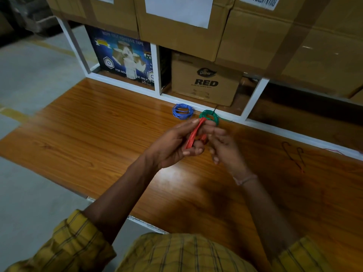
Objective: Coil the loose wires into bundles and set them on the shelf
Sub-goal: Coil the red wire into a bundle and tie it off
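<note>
**Red wire bundle held in both hands above the board**

The left hand [176, 143] grips a coil of red wire [193, 137], its fingers curled round the loops and its thumb lying along the top. The right hand [222, 146] meets the same coil from the other side, fingertips bent in against it; motion blur hides how firmly it holds, but the fingers are curled on the wire. The coil is up in the air over a glossy wooden board [98, 134], not resting on it.

Two finished coils lie on the board near its far edge: a blue coil [182, 111] and, just beside it to the right, a green coil [213, 115], partly hidden behind the fingers. They sit close to the white shelf frame [157, 69]. On the shelf behind stand a blue printed box [121, 55] and a brown carton [204, 81] marked RED, with larger cartons [176, 22] stacked above.

Farther right on the board lies a thin loose dark wire [292, 156].

Both forearms come out of rolled yellow checked sleeves [74, 238].
</note>
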